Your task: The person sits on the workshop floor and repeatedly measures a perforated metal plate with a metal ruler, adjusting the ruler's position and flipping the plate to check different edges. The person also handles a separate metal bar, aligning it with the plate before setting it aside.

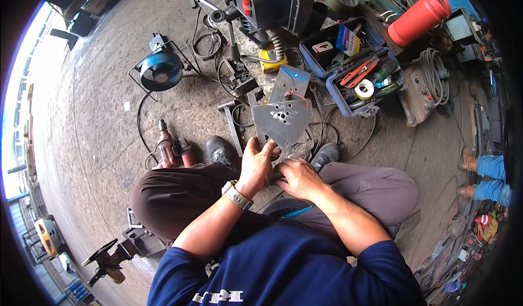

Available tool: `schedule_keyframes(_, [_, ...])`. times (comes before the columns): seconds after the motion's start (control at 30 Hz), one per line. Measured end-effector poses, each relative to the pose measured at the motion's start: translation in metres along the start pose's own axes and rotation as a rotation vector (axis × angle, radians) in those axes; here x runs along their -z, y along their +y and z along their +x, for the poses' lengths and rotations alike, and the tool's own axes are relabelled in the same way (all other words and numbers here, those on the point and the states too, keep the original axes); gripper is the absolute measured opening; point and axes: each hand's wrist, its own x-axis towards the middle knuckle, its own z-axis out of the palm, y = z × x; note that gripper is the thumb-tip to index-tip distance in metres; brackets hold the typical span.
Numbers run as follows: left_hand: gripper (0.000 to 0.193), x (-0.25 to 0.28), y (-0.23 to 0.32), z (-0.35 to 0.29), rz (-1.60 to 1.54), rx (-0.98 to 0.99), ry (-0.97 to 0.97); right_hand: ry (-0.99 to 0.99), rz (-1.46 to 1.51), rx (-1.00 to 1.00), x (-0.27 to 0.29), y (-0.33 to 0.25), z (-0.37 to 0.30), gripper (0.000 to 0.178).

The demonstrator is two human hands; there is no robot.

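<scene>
Nearest, we see the right hand (298, 178) palm down, angled inward, its fingers curled; we cannot tell what they close on. Slightly farther, the left hand (256, 165), a watch (236, 195) at its wrist, points forward, thumb extended at the lower edge of a grey metal plate (280, 125); we cannot tell whether it clamps it. We record this plate, with holes, just beyond both hands, then a second plate (280, 91), then an open toolbox (336, 100).
</scene>
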Motion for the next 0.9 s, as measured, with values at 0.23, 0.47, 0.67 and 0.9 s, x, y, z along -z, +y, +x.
schedule_keyframes(0.23, [0.031, 0.0004, 0.0000, -0.0008, -0.036, 0.011, 0.005, 0.021, 0.020, 0.006, 0.0008, -0.0043, 0.0012, 0.023])
schedule_keyframes(0.47, [0.035, 0.0012, 0.0017, 0.0059, 0.013, 0.023, 0.007, 0.035, 0.035, 0.018, -0.0009, -0.0003, 0.0060, 0.022])
schedule_keyframes(0.67, [0.040, 0.0012, 0.0037, 0.0048, 0.032, 0.032, 0.004, 0.032, 0.030, 0.028, -0.0023, 0.0014, 0.0073, 0.021])
schedule_keyframes(0.9, [0.028, -0.0009, 0.0074, 0.0014, 0.046, 0.022, -0.007, 0.026, 0.023, -0.002, -0.0002, -0.0028, 0.0053, 0.021])
